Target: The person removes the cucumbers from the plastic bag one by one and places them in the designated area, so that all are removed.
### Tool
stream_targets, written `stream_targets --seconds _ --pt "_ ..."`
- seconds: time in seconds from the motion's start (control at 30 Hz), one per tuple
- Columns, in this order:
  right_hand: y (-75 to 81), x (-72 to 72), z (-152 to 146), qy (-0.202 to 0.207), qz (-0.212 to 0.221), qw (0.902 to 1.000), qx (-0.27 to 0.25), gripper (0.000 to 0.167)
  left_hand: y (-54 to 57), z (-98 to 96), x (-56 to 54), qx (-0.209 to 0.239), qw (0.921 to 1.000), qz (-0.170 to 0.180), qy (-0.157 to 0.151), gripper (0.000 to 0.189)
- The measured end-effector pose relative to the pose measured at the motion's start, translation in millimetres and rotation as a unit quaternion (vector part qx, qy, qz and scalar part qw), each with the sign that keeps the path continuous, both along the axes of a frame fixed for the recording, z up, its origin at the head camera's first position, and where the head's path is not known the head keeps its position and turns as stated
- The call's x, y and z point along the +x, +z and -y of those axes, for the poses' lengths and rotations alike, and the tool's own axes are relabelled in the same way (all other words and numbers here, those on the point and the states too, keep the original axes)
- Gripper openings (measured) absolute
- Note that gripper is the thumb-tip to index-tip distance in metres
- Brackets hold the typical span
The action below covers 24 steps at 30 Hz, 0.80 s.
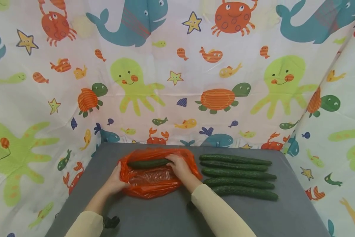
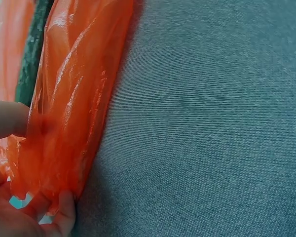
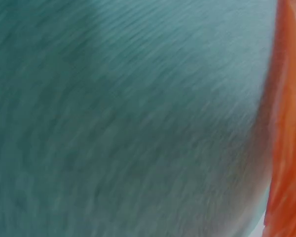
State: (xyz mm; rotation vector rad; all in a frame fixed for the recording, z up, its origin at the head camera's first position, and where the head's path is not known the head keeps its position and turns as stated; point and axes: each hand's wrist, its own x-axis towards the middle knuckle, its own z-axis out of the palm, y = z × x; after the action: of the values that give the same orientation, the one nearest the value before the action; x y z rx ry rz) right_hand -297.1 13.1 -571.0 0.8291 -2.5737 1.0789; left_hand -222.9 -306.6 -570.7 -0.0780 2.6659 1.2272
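Observation:
A thin orange plastic bag [image 1: 153, 192] lies spread with its mouth facing up on the grey table. Inside its rim, along the far side, is a dark green cucumber [image 1: 147, 163]. My right hand [image 1: 178, 168] grips the cucumber's right end. At the bag's left edge, my left hand [image 1: 115, 181] holds the plastic. The left wrist view shows the left fingers [image 2: 65, 212] pinching the orange film, with part of the cucumber [image 2: 32, 59] beyond. Only table cloth and the bag's side [image 3: 291, 148] appear in the right wrist view; the right hand is out of that frame.
Several long cucumbers [image 1: 239, 173] lie side by side in a row to the right of the bag. The grey table [image 1: 153, 219] ends at a curtain [image 1: 177, 108] printed with sea animals, which surrounds it at the back and sides.

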Motion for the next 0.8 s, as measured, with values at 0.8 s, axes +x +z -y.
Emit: stream_targets --seconds 0.8 --pt "-18.3 5.5 11 -0.078 0.065 0.9934 0.054 0.043 2.6 -5.1 3.0 -0.010 0.9999 0.010 0.008 0.127"
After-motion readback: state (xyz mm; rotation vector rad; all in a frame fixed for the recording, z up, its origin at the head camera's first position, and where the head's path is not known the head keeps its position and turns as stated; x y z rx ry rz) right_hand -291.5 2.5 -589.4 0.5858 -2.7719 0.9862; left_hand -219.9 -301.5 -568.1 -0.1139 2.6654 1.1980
